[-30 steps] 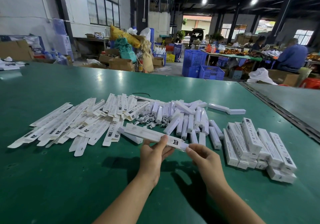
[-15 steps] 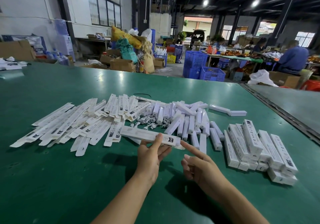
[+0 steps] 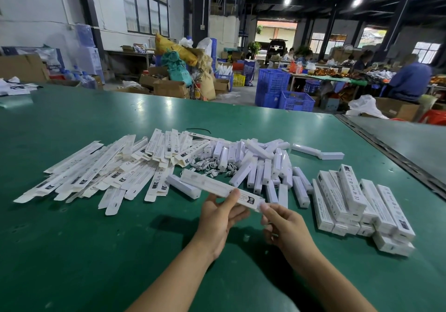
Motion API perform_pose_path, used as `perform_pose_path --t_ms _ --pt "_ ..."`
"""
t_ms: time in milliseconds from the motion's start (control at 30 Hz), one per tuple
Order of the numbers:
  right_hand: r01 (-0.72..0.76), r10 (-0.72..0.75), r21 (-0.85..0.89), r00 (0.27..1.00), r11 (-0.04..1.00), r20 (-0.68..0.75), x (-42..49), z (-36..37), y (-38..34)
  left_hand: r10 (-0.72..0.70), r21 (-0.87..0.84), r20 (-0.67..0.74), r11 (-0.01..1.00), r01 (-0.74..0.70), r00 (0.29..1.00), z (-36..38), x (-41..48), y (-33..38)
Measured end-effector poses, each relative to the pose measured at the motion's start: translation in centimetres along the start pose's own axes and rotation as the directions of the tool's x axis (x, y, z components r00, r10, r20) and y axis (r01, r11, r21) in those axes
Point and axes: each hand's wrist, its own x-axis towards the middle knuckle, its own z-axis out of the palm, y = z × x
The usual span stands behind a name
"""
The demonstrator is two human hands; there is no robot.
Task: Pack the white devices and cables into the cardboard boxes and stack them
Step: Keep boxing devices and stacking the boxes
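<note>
Slippage is the likeliest trouble: the long white cardboard box [image 3: 210,184] is held just above the tabletop [image 3: 96,251] by its near half alone, the left hand [image 3: 217,217] gripping it with thumb on top, the right hand [image 3: 287,227] pinching its end between the fingertips [image 3: 264,208], so a loose pinch could let the far end dip into the white devices [image 3: 251,157] close by or let any contents slide out. Flat boxes [image 3: 115,174] lie left, cables [image 3: 210,167] beside the devices, packed boxes [image 3: 350,203] stacked right. Whether anything sits inside the held box, and whether its end flap is tucked, is hidden by fingers.
</note>
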Motion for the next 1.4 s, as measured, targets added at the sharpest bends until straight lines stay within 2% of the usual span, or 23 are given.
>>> perform_pose_path --t_ms 200,333,400,567,633,667,733,800,867,1000,1100,1200,1267,1333,1400 --pt "0.097 -0.097 -0.005 0.992 0.995 -0.084 0.1 0.2 0.4 -0.023 0.025 0.018 0.999 0.023 1.0 0.2 -0.1 -0.2" --pt "0.014 -0.014 0.012 0.999 1.0 0.034 0.0 0.0 0.2 0.0 0.003 0.016 1.0 0.0 1.0 0.0 0.0 -0.3" --pt "-0.006 0.005 0.007 0.999 1.0 0.046 -0.1 0.1 0.2 0.013 -0.026 -0.003 1.0 -0.013 1.0 -0.1 0.0 -0.4" --pt "0.124 -0.141 -0.157 0.984 0.98 -0.105 -0.5 0.7 0.1 0.025 -0.039 -0.018 0.999 -0.026 1.0 0.1 0.1 -0.5" --pt "0.153 -0.175 -0.155 0.975 0.976 -0.137 -0.5 0.6 -0.1 0.023 -0.033 -0.024 0.999 -0.024 0.999 0.2 0.1 -0.6" --pt "0.154 -0.169 -0.134 0.979 0.979 -0.115 -0.6 0.5 -0.3 0.02 -0.031 -0.019 0.999 -0.02 1.0 0.2 0.1 -0.5" --pt "0.146 -0.144 -0.123 0.989 0.982 0.026 -0.9 0.7 -0.6 -0.005 -0.027 0.002 1.0 0.005 1.0 0.2 0.0 -0.4" --pt "0.152 -0.116 -0.155 0.969 0.976 0.217 -1.4 1.0 -0.7 -0.045 -0.014 0.008 0.999 0.045 0.999 0.4 -0.2 -0.3" --pt "0.164 -0.097 -0.176 0.937 0.971 0.336 -1.7 1.2 -0.7 -0.084 -0.002 0.01 0.996 0.084 0.996 0.5 -0.3 -0.3" --pt "0.117 -0.02 -0.207 0.907 0.971 0.42 -1.5 0.6 -0.8 -0.126 0.01 0.003 0.992 0.126 0.992 0.4 -0.2 -0.1" --pt "0.195 -0.104 -0.208 0.919 0.959 0.381 -1.2 0.4 0.2 -0.077 -0.002 -0.059 0.997 0.077 0.995 0.2 0.1 -0.3" --pt "0.318 -0.254 -0.42 0.946 0.85 0.203 -0.4 0.9 1.4 0.011 -0.047 -0.264 0.999 -0.024 0.965 -0.5 0.8 0.1" --pt "0.346 -0.342 -0.646 0.93 0.68 0.137 0.3 1.1 2.0 0.086 -0.025 -0.413 0.994 -0.106 0.907 -1.3 1.3 0.6" --pt "0.346 -0.331 -0.825 0.921 0.448 0.206 1.1 1.7 2.3 0.146 0.0 -0.513 0.985 -0.17 0.846 -2.0 1.8 1.0" --pt "0.394 -0.229 -0.885 0.911 0.248 0.342 2.0 2.8 2.8 0.172 0.0 -0.58 0.977 -0.211 0.796 -2.3 2.2 1.3"
